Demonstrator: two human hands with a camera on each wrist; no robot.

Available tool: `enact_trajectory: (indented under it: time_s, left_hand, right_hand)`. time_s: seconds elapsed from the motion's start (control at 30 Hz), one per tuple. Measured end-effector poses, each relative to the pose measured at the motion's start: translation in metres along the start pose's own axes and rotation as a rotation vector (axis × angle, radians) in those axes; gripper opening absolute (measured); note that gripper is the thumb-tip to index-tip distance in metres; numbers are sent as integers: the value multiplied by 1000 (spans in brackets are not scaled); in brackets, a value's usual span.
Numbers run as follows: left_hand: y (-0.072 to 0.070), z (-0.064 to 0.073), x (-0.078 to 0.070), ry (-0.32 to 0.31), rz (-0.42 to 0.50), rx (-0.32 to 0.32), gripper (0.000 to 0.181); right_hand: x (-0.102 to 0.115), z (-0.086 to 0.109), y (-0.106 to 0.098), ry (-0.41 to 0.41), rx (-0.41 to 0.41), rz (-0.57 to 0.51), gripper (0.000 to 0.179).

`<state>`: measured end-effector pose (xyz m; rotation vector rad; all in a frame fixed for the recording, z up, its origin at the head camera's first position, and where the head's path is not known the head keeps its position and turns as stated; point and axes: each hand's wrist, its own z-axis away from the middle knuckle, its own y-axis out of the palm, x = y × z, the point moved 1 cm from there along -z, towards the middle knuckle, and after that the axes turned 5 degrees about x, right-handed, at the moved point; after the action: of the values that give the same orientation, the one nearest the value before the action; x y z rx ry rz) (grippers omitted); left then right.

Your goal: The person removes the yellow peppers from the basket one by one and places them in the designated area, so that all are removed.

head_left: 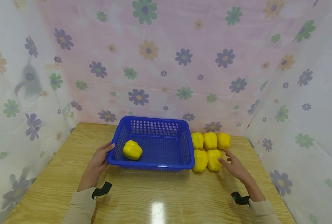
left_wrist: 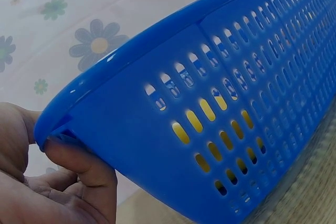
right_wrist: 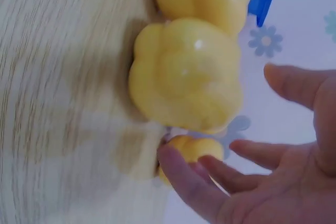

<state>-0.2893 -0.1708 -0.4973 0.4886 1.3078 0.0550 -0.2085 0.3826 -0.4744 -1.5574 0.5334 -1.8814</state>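
A blue plastic basket (head_left: 158,165) stands on the table with one yellow bell pepper (head_left: 132,150) lying in its left part. My left hand (head_left: 99,157) grips the basket's left rim; in the left wrist view its fingers (left_wrist: 84,163) curl under the lip. Right of the basket, several yellow bell peppers (head_left: 200,161) sit in two rows. My right hand (head_left: 235,167) is at the front row's rightmost bell pepper (head_left: 214,160), thumb and fingers spread apart. In the right wrist view that bell pepper (right_wrist: 186,74) lies beside the spread fingers, with nothing in the grasp.
The wooden table (head_left: 132,196) runs up to a flowered cloth backdrop (head_left: 166,62) at the back, with cloth walls on both sides. The back row of bell peppers (head_left: 210,141) stands close to the backdrop.
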Motion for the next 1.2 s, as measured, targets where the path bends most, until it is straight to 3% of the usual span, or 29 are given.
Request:
enact_trajectory:
  time_s: [0.1,0.23,0.47,0.6,0.73,0.83,1.2]
  left_hand:
    - [0,1,-1,-5,-1,-5,70]
    - [0,2,-1,-3,-3,-11,71]
    - [1,3,-1,-6,3,-8,71]
    - [1,3,-2,-3,8,-5,70]
    - [2,2,-2,3,10,-2,69]
    - [2,2,-2,3,11,-1,68]
    - [3,1,-1,0,-12,-12,68]
  right_hand:
    - [12,6,4,-17,-82,44,74]
    - [24,13,20,-94,-205,-1,63]
    - [36,14,65,-358,-420,-199,41]
    - [46,10,82,-500,-481,-340,34]
    - [61,6,90,-664,-480,-413,31]
    - [72,3,95,-720,-453,-427,31]
    - [122,-17,106,-699,-253,-439,31]
